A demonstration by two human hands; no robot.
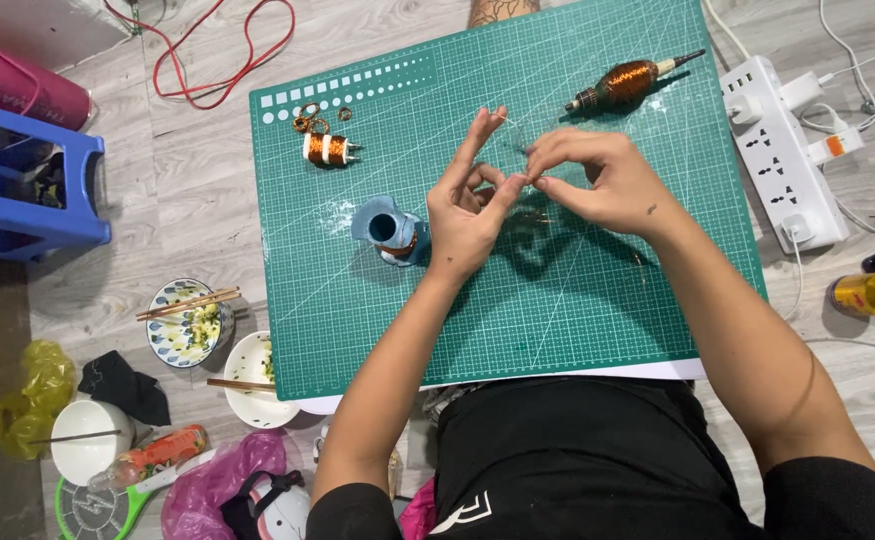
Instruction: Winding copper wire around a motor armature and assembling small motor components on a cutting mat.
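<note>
— What are the hands doing?

— The left hand and right hand meet over the green cutting mat, fingertips pinched together on something fine, possibly a thin wire; it is too small to tell for sure. The left forefinger sticks up.

— What lies nearby?

— A blue spool lies just beside the left hand. A copper coil with white bands sits further up the mat, and a copper-wound armature lies near the mat's top edge, above the right hand.

— And off the mat?

— A white power strip to the right, bowls with chopsticks on the floor at left.
</note>
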